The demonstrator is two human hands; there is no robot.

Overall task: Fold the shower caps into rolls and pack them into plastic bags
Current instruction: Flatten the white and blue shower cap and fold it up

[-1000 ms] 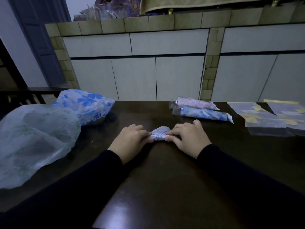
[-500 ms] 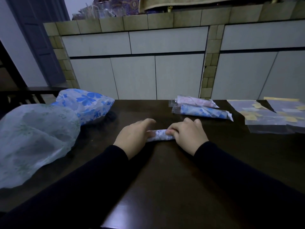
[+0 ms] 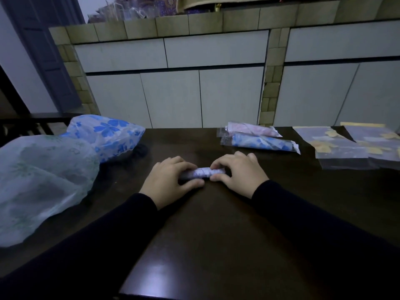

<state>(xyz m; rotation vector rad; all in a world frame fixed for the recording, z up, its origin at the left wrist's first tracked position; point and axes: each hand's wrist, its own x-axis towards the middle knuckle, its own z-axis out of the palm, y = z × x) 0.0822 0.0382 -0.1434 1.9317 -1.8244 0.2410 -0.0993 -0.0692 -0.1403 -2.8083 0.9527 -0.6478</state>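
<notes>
I see my left hand (image 3: 171, 180) and right hand (image 3: 238, 172) with fingers curled, gripping opposite ends of the rolled shower cap (image 3: 205, 172) on the tabletop (image 3: 216, 234).

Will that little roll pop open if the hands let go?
Probably a bit. The roll is thin crinkly plastic, and both the left hand and right hand grip it. It looks light and round, so it might roll.

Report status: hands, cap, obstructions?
Left hand and right hand both grip the rolled cap on the table. Nothing in the way.
</notes>
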